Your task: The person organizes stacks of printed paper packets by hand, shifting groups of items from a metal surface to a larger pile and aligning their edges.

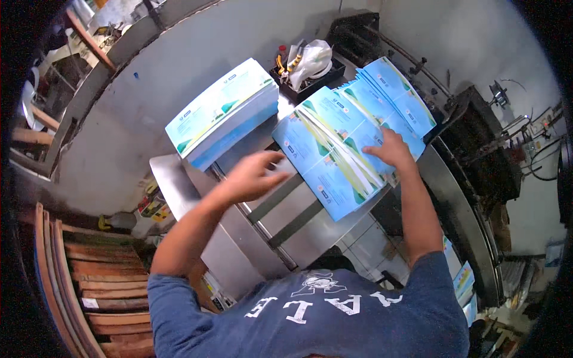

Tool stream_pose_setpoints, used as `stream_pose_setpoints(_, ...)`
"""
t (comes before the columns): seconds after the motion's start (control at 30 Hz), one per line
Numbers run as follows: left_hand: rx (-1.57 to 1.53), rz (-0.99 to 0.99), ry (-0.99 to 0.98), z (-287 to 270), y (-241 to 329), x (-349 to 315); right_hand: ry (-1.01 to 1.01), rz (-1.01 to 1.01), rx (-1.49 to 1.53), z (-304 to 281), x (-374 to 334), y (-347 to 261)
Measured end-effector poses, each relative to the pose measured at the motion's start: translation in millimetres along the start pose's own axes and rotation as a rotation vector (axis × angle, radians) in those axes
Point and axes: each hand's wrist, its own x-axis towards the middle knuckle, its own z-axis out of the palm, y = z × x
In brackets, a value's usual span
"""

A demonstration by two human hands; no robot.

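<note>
Blue-and-white printed sheets (333, 190) with green and yellow bands lie fanned out in an overlapping row on the metal table. My right hand (393, 150) rests on top of them, its thumb and fingers spread over the paper. Just off the row's left edge hovers my left hand (253, 174), thumb and fingers apart around nothing, slightly blurred. Behind it, a tall squared stack of similar printed sheets (222, 107) stands at the table's far left. The lower layers of the fanned row are hidden under the top sheets.
At the back, a black tray (307, 89) holds yellow-handled tools and a crumpled clear plastic bag (311, 61). A dark machine with rods (477, 128) borders the right side. Slats run across the metal table (230, 230). Wooden boards (107, 286) are stacked at lower left.
</note>
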Motion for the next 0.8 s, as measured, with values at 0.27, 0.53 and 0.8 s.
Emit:
stream_pose_setpoints(0.27, -0.658, -0.481, 0.453, 139.4, 9.2, 64.5, -0.330, -0.009, 0.233, -35.2, 41.3, 68.8)
stream_pose_setpoints(0.53, -1.189, -0.703, 0.639, 142.7, 6.8, 83.7, -0.138, -0.087, 0.984, -92.7, 28.0, 124.7)
stream_pose_setpoints(0.8, -0.718, -0.640, 1.016, 166.8, 3.2, 46.2, -0.347, -0.076, 1.179, -40.2, 40.3, 143.3)
